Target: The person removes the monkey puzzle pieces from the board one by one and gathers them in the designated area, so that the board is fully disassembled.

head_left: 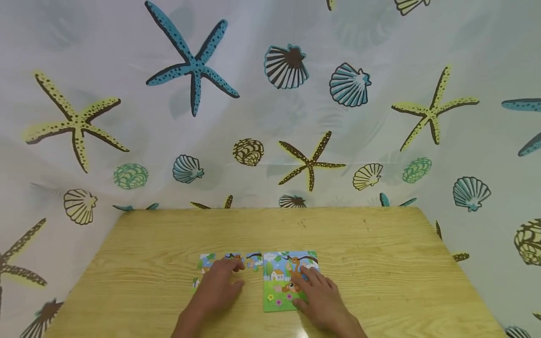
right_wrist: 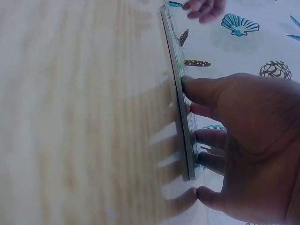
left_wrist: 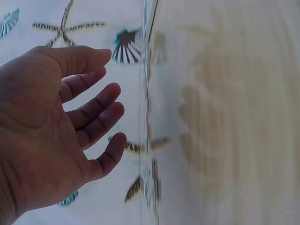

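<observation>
A square picture board [head_left: 274, 293], printed with a monkey, a house and flowers, lies flat on the table in the head view. My right hand [head_left: 319, 298] rests on its right side, with the fingertips touching the printed face; the right wrist view shows the thin edge of the board [right_wrist: 180, 108] under the fingers. To the left are several puzzle pieces [head_left: 254, 260] with matching print, partly hidden by my left hand [head_left: 217, 284]. That hand hovers with loosely bent fingers, and its palm [left_wrist: 37, 126] holds nothing in the left wrist view.
The light wood-grain table [head_left: 401, 267] reaches back to a white curtain [head_left: 262, 112] printed with starfish and shells. More of this cloth hangs at both sides of the table.
</observation>
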A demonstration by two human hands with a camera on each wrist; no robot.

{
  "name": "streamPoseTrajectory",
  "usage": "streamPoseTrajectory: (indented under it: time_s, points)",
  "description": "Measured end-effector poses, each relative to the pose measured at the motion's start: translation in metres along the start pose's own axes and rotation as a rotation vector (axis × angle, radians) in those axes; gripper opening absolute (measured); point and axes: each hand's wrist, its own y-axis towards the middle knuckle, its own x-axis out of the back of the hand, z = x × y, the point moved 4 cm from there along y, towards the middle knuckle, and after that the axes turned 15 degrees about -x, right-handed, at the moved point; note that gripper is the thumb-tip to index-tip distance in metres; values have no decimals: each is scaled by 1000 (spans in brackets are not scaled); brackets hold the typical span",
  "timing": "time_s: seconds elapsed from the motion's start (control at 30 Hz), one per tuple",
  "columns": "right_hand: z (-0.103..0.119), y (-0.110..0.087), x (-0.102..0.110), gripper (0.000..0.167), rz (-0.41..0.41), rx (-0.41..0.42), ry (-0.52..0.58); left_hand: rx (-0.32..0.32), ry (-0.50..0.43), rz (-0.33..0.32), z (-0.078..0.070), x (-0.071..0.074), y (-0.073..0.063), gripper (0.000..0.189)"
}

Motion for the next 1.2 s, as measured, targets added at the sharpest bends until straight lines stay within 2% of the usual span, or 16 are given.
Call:
streamPoseTrajectory:
  time_s: [0.17, 0.43, 0.63, 0.87, 1.03, 1.2]
  points:
    - [1, 3, 0, 55, -17, 2, 12, -107, -1, 41, -21, -15, 15, 25]
    - [-7, 3, 8, 55, -31, -61, 76, -166, 57, 62, -49, -30, 36, 24]
    - [-23, 1, 13, 62, -30, -127, 79, -160, 112, 119, -61, -48, 46, 38]
    - [-28, -1, 13, 65, -8, -114, 54, -144, 140, 197, -65, -67, 53, 54]
    - [-27, -2, 14, 63, -33, -121, 36, -117, 208, 202, -68, -72, 58, 54]
    - [-26, -2, 15, 62, -46, -139, 25, -96, 208, 206, -71, -75, 62, 56]
